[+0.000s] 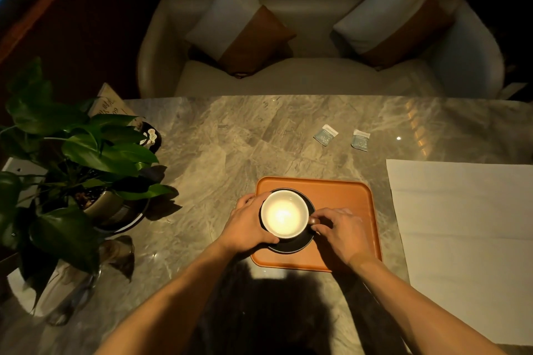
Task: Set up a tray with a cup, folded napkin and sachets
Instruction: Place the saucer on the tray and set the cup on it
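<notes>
Left grip: fingers curved around the cup at its 9 o'clock side. Right grip: fingertips pinching the cup's handle at 3 o'clock. Forearms: bare, entering from 6 o'clock, converging.

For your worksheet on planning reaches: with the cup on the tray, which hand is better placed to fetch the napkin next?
Right, probably. The right hand pinches the cup handle on the side nearest the unfolded napkin. The left hand would have to cross the tray.
</notes>
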